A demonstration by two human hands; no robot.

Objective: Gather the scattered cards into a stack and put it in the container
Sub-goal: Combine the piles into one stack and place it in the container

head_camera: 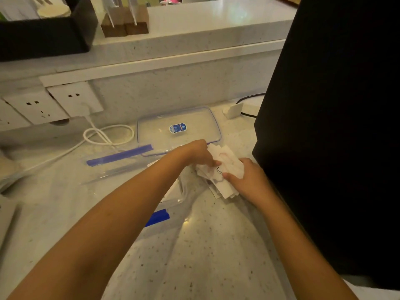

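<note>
A loose pile of white cards (225, 167) with pink drawings and the word "love" lies on the speckled counter, right of centre. My left hand (198, 153) grips the pile's left side, fingers curled over the top card. My right hand (249, 178) holds the pile's right side, thumb on top. A clear plastic container (121, 167) with blue clasps sits just left of the cards, partly hidden under my left forearm. Its clear lid (194, 120) with a blue sticker lies flat behind the cards.
A tall black object (335, 126) stands close on the right, beside my right hand. A white cable (108, 135) loops at the back left below wall sockets (36, 107). A raised ledge carries a black box (43, 35) and wooden holders (125, 24).
</note>
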